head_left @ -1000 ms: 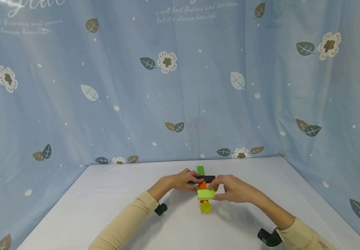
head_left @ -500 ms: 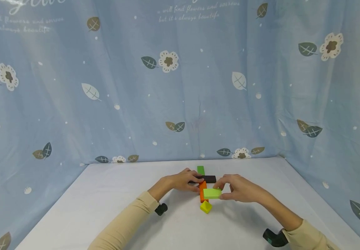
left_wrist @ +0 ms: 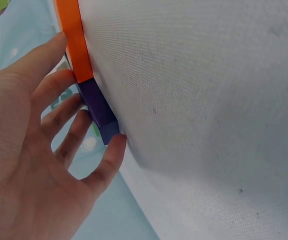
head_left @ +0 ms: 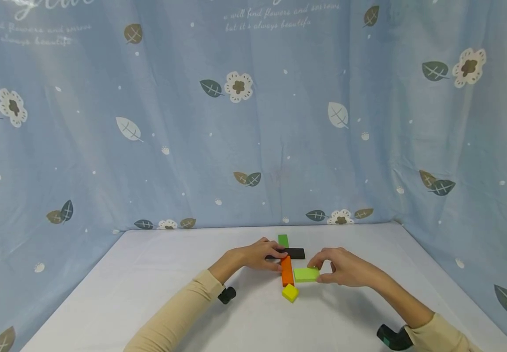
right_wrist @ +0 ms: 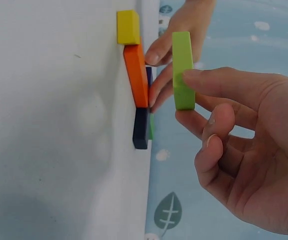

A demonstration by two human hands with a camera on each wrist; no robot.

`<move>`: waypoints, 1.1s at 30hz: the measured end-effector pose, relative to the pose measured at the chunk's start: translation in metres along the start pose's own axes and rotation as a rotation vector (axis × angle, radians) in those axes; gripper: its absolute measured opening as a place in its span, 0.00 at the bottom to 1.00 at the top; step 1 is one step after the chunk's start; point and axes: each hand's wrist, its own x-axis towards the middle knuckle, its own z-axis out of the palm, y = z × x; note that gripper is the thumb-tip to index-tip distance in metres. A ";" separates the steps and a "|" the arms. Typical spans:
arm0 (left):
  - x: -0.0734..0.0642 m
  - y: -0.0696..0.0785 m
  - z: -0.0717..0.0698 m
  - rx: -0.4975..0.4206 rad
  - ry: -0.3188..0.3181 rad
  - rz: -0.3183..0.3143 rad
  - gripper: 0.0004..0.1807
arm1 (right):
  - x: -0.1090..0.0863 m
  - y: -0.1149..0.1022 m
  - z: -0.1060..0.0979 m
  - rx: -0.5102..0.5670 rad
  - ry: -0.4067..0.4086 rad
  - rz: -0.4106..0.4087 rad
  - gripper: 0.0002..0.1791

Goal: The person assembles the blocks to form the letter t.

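Note:
My right hand (head_left: 346,266) pinches one end of a light green block (head_left: 305,275) between thumb and fingers. In the right wrist view this light green block (right_wrist: 183,55) is held apart from the other blocks. Spread fingers of my left hand (head_left: 255,255) rest against a dark block (head_left: 296,253) and an orange block (head_left: 286,272). The left wrist view shows the thumb beside the orange block (left_wrist: 76,47) and the little finger at an end of the dark block (left_wrist: 98,107), which looks navy there. Part of the dark block is hidden behind the left hand in the head view.
A green block (head_left: 283,240) lies behind the dark one, and a yellow block (head_left: 290,293) sits at the orange block's near end. White cloth covers the table (head_left: 148,303). A blue patterned curtain (head_left: 183,156) hangs at the back and sides.
My right hand has moved right with the light green block, from over the orange block to its right side. The left hand has stayed in place.

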 end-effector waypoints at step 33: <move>0.001 -0.002 0.001 0.014 -0.012 0.003 0.29 | -0.004 0.009 0.001 -0.015 -0.009 0.042 0.17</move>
